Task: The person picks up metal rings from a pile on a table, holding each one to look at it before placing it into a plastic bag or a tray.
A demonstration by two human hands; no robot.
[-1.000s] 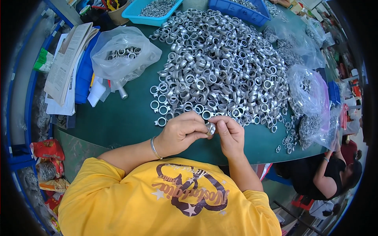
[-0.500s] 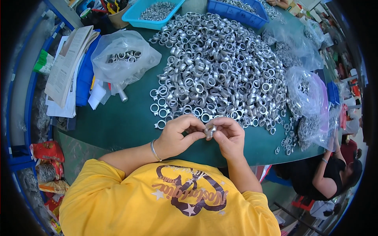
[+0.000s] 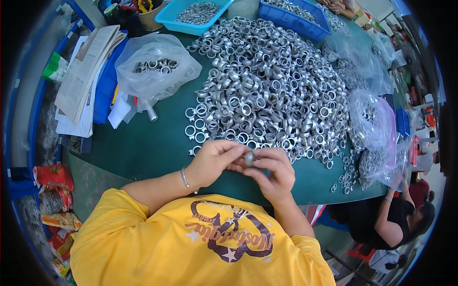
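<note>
Between my two hands is one small silver metal ring part (image 3: pixel 249 158), partly covered by fingers. My left hand (image 3: pixel 212 161) pinches it from the left, thumb and fingertips together, with a bangle (image 3: pixel 184 178) on the wrist. From the right, the thumb and fingers of my right hand (image 3: pixel 273 172) close on the same part. Both hands are just above the table, near its front edge. Beyond them spreads a large heap of similar metal rings (image 3: pixel 276 86), many with a small lug on the side.
A clear bag of rings (image 3: pixel 157 76) lies on the green table (image 3: pixel 143 148) at left, beside papers (image 3: pixel 88 71). A light blue tray (image 3: pixel 183 26) and a dark blue tray (image 3: pixel 310 28) stand behind the heap. More bags (image 3: pixel 369 119) lie at right, near another person (image 3: pixel 391 214).
The ring part has been turned between my fingers and now shows a rounded outer face. My fingers have shifted their hold on it. The whole view has moved slightly.
</note>
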